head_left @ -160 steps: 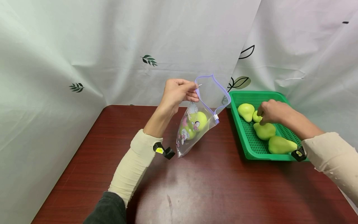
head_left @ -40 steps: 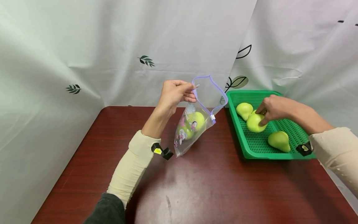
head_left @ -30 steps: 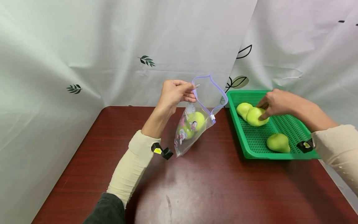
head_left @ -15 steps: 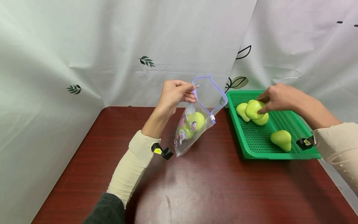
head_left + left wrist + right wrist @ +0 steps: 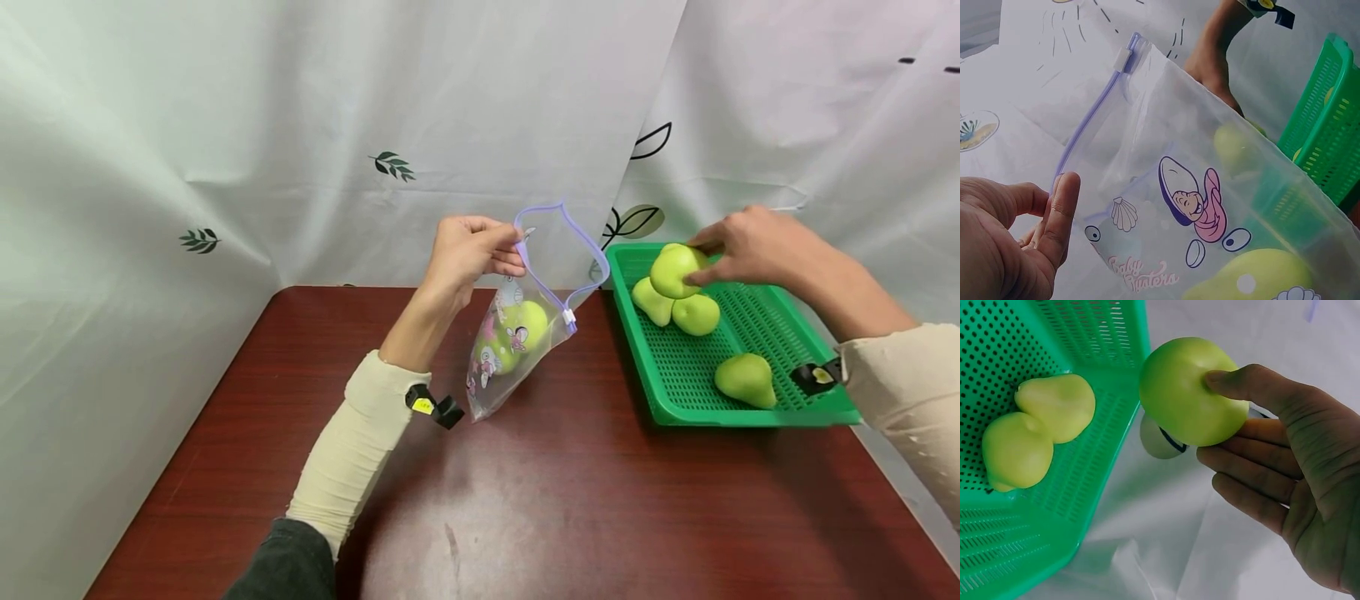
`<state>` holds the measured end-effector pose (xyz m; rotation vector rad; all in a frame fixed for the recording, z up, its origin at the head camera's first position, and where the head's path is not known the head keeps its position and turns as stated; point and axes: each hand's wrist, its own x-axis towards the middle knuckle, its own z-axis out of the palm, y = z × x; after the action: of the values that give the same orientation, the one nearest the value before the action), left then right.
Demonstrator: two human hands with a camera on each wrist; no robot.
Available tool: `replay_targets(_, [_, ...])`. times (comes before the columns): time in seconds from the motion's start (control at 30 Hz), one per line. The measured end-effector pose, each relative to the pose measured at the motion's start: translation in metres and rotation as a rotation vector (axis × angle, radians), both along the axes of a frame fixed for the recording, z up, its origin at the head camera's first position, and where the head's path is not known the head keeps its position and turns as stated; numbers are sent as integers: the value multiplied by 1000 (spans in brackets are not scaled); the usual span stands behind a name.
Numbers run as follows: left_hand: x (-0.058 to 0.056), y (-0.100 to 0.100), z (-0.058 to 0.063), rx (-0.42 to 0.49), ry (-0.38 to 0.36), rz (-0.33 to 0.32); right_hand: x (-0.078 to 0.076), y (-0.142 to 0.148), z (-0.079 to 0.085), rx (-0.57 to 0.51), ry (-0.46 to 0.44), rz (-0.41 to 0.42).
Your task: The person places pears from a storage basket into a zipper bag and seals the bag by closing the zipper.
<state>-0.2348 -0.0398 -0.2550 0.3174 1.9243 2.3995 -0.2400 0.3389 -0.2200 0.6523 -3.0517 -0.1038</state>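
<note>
My left hand (image 5: pixel 476 250) pinches the purple-edged rim of a clear slider zip bag (image 5: pixel 510 392) between thumb and fingers. The bag hangs with its mouth spread, its white slider at the right end and cartoon prints on its side. Pale green pears (image 5: pixel 528 323) lie inside it. On the right, my right hand (image 5: pixel 757 246) grips a green pear (image 5: pixel 672 271) above the green basket (image 5: pixel 660 392). In the right wrist view the thumb presses on the held pear (image 5: pixel 1188 394) and the fingers lie under it.
Three pears lie in the basket: one pear (image 5: pixel 651 302) at the back left, another pear (image 5: pixel 696 315) beside it, and a third pear (image 5: pixel 745 379) near the front. The basket stands on a dark red wooden table (image 5: pixel 540 500). A white patterned curtain (image 5: pixel 450 100) hangs behind.
My right hand has gone into the basket, taken hold of a pear and raised it above the others. The left hand and the bag have stayed nearly still.
</note>
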Motion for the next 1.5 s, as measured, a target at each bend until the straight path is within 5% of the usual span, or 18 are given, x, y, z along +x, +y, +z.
replay_targets(0.77, [0, 0, 0, 11, -4, -1, 4, -16, 20, -126, 155, -21])
replay_targets(1.5, [-2, -1, 0, 8, -3, 1, 14, -46, 35, -234, 340, 64])
